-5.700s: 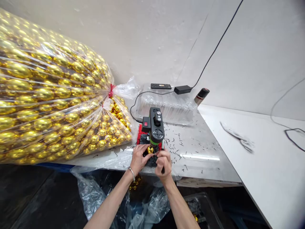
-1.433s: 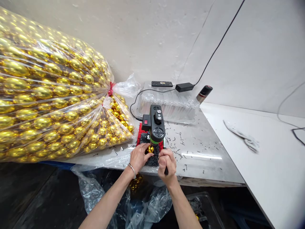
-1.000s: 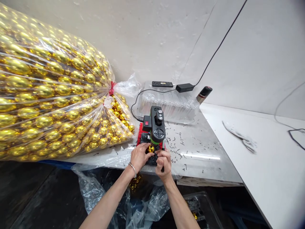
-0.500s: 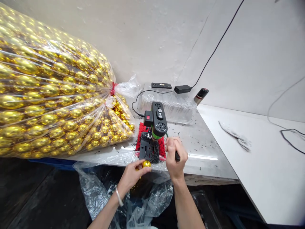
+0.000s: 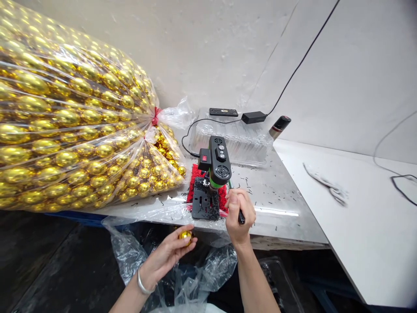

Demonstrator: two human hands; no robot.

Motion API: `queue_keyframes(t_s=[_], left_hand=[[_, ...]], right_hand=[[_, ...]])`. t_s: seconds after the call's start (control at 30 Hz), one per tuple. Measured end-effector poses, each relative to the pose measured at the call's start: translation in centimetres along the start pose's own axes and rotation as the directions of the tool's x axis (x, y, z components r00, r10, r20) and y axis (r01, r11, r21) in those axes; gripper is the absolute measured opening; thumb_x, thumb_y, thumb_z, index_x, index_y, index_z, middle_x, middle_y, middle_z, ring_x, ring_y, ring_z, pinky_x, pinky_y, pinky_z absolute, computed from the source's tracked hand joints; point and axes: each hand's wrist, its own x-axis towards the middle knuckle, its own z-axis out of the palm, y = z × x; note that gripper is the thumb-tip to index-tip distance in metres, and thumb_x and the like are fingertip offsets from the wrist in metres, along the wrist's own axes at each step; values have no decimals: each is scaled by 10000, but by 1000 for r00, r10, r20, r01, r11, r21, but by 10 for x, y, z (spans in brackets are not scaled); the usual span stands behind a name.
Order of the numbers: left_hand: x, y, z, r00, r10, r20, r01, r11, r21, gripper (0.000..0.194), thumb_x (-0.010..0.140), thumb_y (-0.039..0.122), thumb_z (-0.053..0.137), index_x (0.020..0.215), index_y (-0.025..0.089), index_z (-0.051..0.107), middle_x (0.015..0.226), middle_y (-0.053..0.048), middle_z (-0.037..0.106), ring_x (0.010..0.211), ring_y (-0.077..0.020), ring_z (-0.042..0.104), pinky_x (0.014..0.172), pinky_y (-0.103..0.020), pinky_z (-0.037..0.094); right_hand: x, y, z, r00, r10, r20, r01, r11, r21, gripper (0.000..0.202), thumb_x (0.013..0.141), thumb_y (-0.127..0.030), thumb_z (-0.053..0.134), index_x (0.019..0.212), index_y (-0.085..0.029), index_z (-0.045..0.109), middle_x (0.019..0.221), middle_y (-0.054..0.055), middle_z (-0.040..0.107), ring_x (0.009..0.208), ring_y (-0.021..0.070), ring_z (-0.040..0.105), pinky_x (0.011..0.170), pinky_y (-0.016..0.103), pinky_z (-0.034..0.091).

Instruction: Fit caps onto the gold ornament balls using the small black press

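A shiny gold bauble (image 5: 185, 237) rests in the fingers of my left hand (image 5: 169, 250), just off the table's front edge and above clear plastic sheeting. My right hand (image 5: 240, 215) is wrapped round the black-ended lever handle (image 5: 241, 217) of a small black bench drill press (image 5: 219, 161). The press has a green band under its head and a slotted base plate (image 5: 199, 202) strewn with black shavings. Beneath the base lies a red mat (image 5: 222, 198), partly covered by the plate and shavings.
Large clear bags of gold baubles (image 5: 78, 143) fill the left side. Behind the press, a clear plastic box (image 5: 241, 145) carries a power adapter (image 5: 254, 117); a dark-capped can (image 5: 280, 127) leans nearby. Scissors (image 5: 329, 184) lie on the white board at right.
My left hand has drawn back from the front of the base plate, down and left, with the bauble. My right hand stays on the lever handle.
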Motion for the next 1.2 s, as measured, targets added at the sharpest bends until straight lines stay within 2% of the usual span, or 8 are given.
queue_keyframes(t_s=[0.13,0.3,0.43,0.57,0.63,0.73,1.03,1.2], left_hand=[[8,30,29,979,191,64,-198,974,114,516,673,185,766,1163,182,604,992,-50,681,894,-165,670,864,-270,529],[56,37,43,905,426,8,-393,826,404,459,721,383,708,1109,150,628,1061,-91,683,876,-170,647,660,-229,510],[87,31,45,770,638,23,-493,571,656,444,731,407,674,1091,149,653,983,-60,704,888,-180,626,785,-291,489],[93,29,48,642,750,161,-448,196,872,370,751,344,676,1086,185,675,989,-65,701,951,-217,604,878,-355,449],[92,30,50,607,751,258,-417,25,909,343,774,326,667,1094,204,669,1034,-71,697,1002,-232,588,918,-379,418],[91,31,52,601,717,352,-381,-129,915,329,807,328,646,1115,212,649,1097,-80,687,1043,-242,577,949,-405,377],[98,25,46,578,704,413,-356,-238,904,306,837,328,614,1124,221,634,1112,-77,667,1073,-239,553,972,-413,346],[104,25,43,527,718,456,-371,-289,883,299,837,341,613,1105,213,646,1097,-80,649,1037,-245,550,919,-400,396]], right_hand=[[0,0,0,1000,-7,13,7,1000,0,265,881,-72,398,658,-201,460,660,4,505,689,136,524,626,283,404],[-1,0,-2,999,-15,38,15,1000,-11,256,881,-88,392,665,-199,473,669,13,513,676,139,530,617,285,411],[-2,0,-4,998,-19,57,20,1000,-20,247,875,-87,391,670,-196,475,674,18,522,674,138,524,609,282,413],[-3,2,-5,997,-28,76,30,999,-26,229,869,-77,392,695,-193,484,667,17,515,679,139,514,602,277,415],[-3,2,-5,996,-33,80,34,999,-20,219,866,-68,394,711,-189,490,674,18,515,682,137,514,599,273,415],[-3,3,-4,997,-38,71,39,999,-6,214,860,-52,400,720,-187,490,686,16,514,692,132,517,600,264,414],[-2,2,-4,996,-55,68,56,998,-11,243,846,-17,408,686,-196,448,662,6,501,698,128,514,609,262,415],[-11,9,-1,996,-66,63,65,998,19,234,845,-18,403,698,-194,447,673,9,495,717,129,517,615,259,427]])
